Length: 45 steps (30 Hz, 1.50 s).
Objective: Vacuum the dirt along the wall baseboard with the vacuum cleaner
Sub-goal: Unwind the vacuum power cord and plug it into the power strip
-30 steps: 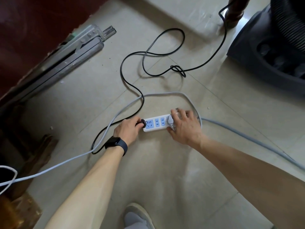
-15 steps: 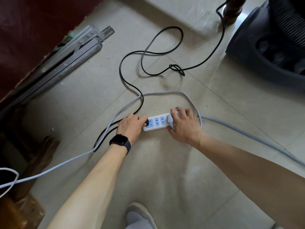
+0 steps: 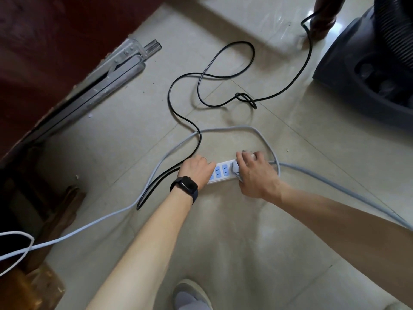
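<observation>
We pin power strip [image 3: 223, 173] to floor with right hand [image 3: 257, 175], fingers curled over its right end, so it cannot slide. Left hand [image 3: 196, 171] curls over left end, where black cord [image 3: 178, 115] runs in. Plug hidden; we judge it gripped, pushed home. Vacuum cleaner [image 3: 368, 74] sits top right, well apart. Second ago plug showed at strip's end; now left hand covers end socket.

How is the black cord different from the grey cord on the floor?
The black cord is thin, the grey cord thicker. The black cord has a small knot and winds in loops toward the top right; the grey cord makes one arc behind the power strip. Both lie on the floor.
</observation>
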{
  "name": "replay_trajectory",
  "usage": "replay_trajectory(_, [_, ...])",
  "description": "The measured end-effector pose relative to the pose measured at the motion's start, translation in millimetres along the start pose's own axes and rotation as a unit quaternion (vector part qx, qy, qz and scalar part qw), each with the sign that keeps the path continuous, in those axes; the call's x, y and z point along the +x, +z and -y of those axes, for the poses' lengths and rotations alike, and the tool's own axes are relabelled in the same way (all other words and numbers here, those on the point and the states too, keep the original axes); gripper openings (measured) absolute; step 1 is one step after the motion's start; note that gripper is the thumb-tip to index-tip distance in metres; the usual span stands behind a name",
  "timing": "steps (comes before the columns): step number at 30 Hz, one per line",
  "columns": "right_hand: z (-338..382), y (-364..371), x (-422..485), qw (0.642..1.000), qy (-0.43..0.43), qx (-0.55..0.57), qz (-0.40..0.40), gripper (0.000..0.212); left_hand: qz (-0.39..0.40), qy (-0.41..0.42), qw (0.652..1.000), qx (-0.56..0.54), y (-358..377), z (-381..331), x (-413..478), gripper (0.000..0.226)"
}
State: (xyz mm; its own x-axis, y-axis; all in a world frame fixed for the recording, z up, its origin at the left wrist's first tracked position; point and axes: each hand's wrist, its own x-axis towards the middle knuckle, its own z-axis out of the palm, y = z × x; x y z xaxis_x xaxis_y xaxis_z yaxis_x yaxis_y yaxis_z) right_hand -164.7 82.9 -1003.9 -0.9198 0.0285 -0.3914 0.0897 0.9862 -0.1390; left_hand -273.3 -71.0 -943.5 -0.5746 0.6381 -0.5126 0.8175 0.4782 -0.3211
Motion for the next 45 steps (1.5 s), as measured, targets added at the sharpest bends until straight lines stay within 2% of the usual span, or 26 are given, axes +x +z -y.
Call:
replay_trajectory(3, [-3, 2, 2, 1.0, -0.016, -0.025, 0.007, 0.074, 0.005, 0.007, 1.0, 0.004, 3, -7, 4, 0.023])
replay_trajectory(9, [-4, -3, 11, 0.999, -0.027, 0.013, 0.013, 0.077, 0.002, -0.018, 1.0, -0.021, 9, 0, 2, 0.021])
replay_trajectory(14, [7, -23, 58, 0.992, -0.126, -0.004, 0.005, 0.076, 0.036, -0.091, 0.994, -0.039, 17, 22, 3, 0.024])
replay_trajectory(17, [20, -33, 77, 0.993, -0.107, 0.032, 0.021, 0.082, 0.065, -0.128, 0.989, -0.046, 22, 37, -1, 0.025])
replay_trajectory(21, [35, -26, 91, 0.994, -0.105, 0.036, 0.016, 0.08, 0.093, -0.15, 0.984, -0.035, 22, 50, 0, 0.025])
replay_trajectory(23, [38, -28, 95, 0.993, -0.096, 0.053, 0.036, 0.089, 0.105, -0.152, 0.982, -0.025, 23, 54, 1, 0.025])
replay_trajectory(26, [29, -48, 78, 0.993, -0.098, 0.026, 0.059, 0.114, 0.119, -0.15, 0.981, 0.014, 6, 60, -4, 0.031])
replay_trajectory(27, [23, -62, 66, 0.993, -0.098, 0.018, 0.057, 0.114, 0.131, -0.142, 0.981, 0.032, -6, 63, -6, 0.032])
replay_trajectory(29, [10, -93, 29, 0.993, -0.087, 0.042, 0.063, 0.1, 0.15, -0.107, 0.982, 0.031, -43, 59, -20, 0.032])
replay_trajectory(30, [1, -111, 7, 0.993, -0.065, 0.069, 0.064, 0.09, 0.131, -0.087, 0.988, 0.012, -71, 54, -27, 0.034])
replay_trajectory(32, [-16, -154, -39, 0.989, -0.02, 0.135, 0.064, 0.069, 0.093, -0.054, 0.993, -0.051, -134, 37, -39, 0.041])
replay_trajectory(34, [-39, -206, -96, 0.979, 0.031, 0.194, 0.052, 0.058, 0.071, -0.021, 0.988, -0.138, -207, 12, -56, 0.048])
replay_trajectory(40, [-107, -382, -288, 0.933, 0.18, 0.309, -0.05, 0.047, 0.016, 0.039, 0.942, -0.334, -427, -48, -128, 0.048])
replay_trajectory(45, [-157, -510, -421, 0.886, 0.263, 0.358, -0.13, 0.04, -0.031, 0.085, 0.918, -0.386, -584, -70, -182, 0.044])
